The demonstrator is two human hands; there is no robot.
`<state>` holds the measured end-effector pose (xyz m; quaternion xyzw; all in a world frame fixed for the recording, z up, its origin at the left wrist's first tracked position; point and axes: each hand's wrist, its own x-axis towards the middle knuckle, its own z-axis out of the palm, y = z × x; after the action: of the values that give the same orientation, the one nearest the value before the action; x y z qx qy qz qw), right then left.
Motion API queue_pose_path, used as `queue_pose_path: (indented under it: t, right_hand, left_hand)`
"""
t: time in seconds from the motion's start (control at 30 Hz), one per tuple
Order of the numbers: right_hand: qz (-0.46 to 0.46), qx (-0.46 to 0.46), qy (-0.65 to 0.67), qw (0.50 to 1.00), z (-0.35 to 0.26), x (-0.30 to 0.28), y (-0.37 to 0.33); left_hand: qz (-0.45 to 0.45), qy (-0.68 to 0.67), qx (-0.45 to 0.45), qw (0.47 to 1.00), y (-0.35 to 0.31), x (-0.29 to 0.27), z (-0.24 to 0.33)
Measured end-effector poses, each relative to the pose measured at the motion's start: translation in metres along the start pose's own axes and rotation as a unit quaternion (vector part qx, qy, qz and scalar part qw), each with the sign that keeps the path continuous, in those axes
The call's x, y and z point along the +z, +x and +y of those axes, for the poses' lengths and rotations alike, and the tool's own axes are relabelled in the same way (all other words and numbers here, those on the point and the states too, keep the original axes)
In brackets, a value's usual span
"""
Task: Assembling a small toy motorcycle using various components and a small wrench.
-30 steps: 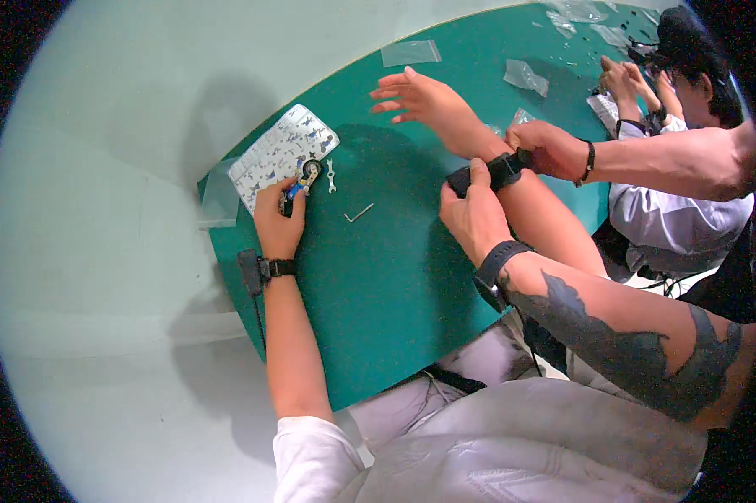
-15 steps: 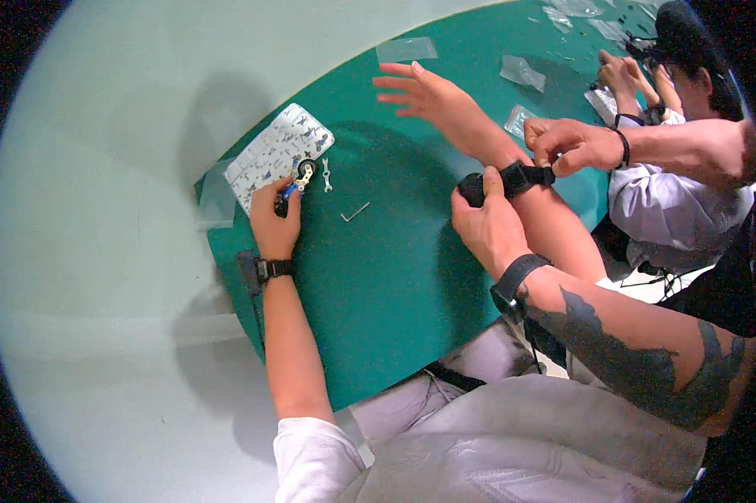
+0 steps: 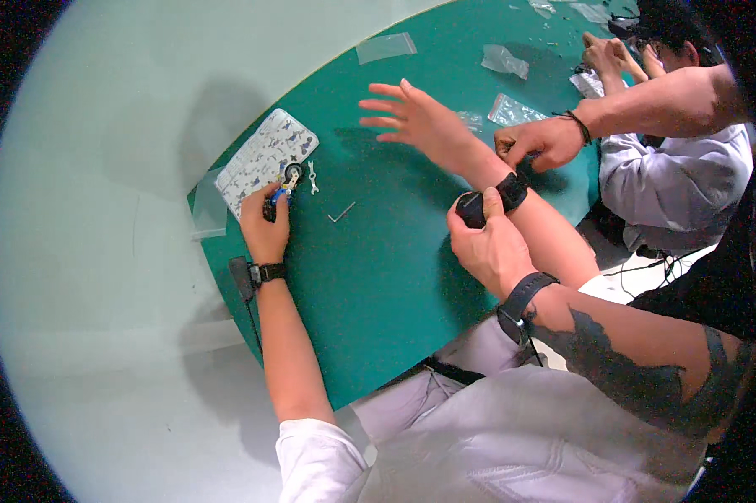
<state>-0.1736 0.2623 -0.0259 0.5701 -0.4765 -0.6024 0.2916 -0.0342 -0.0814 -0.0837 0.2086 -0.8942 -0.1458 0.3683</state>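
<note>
My left hand (image 3: 264, 222) is closed around a small toy motorcycle (image 3: 284, 191) with black wheels and blue and pale parts. It rests at the lower edge of a white printed instruction sheet (image 3: 269, 151). Just right of the toy lies a small white wrench (image 3: 313, 178), and below that an L-shaped hex key (image 3: 342, 213). My right hand (image 3: 420, 121) is held out over the table with its fingers spread and nothing in it. Another person's two hands (image 3: 491, 243) are at my right wrist, one holding a black device (image 3: 472, 210) by the wrist strap (image 3: 512, 191).
The green table (image 3: 378, 285) curves along a pale wall. Clear plastic bags (image 3: 505, 61) lie on its far side, and another bag (image 3: 208, 210) sits at the left edge. At the upper right a second person (image 3: 671, 184) works with small parts. Cables hang near the right side.
The whole view has shifted slightly. The other person's far hand has moved from the strap's loose end to close beside my right wrist, and the strap now lies closer round it.
</note>
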Motion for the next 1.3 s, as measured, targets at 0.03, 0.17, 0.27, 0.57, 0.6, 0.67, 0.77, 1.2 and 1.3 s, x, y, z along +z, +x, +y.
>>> queue_pose_path:
  t: [0.03, 0.17, 0.27, 0.57, 0.6, 0.67, 0.77, 1.2, 1.3]
  right_hand:
    - [0.018, 0.015, 0.029, 0.999, 0.0, -0.002, 0.001]
    - [0.03, 0.005, 0.015, 0.999, 0.009, 0.0, -0.014]
    - [0.024, -0.006, 0.013, 1.0, 0.004, 0.001, -0.016]
    - [-0.046, -0.007, -0.22, 0.974, -0.049, 0.009, 0.008]
    - [-0.063, 0.007, -0.344, 0.937, -0.062, 0.012, 0.019]
    - [-0.101, 0.021, -0.572, 0.813, -0.074, 0.019, 0.029]
    - [-0.182, -0.032, -0.834, 0.521, -0.04, 0.044, 0.038]
    - [-0.328, -0.048, -0.93, 0.161, 0.086, 0.112, 0.145]
    - [-0.326, -0.037, -0.931, 0.161, 0.09, 0.11, 0.152]
  left_hand:
    - [0.01, 0.001, 0.004, 1.0, -0.002, -0.004, -0.001]
    - [-0.001, -0.021, -0.003, 1.0, 0.003, 0.004, 0.004]
    - [-0.009, -0.012, -0.012, 1.0, 0.004, 0.001, 0.006]
    - [-0.008, -0.022, -0.01, 1.0, 0.004, 0.006, 0.005]
    - [-0.005, -0.011, -0.009, 1.0, 0.002, 0.0, 0.003]
    - [-0.004, -0.009, -0.006, 1.0, 0.0, -0.002, 0.001]
    - [-0.015, -0.026, -0.007, 1.0, 0.005, 0.005, 0.003]
    - [-0.005, -0.026, -0.026, 0.999, 0.002, 0.001, 0.002]
    - [0.004, -0.014, -0.009, 1.0, -0.001, -0.003, -0.001]
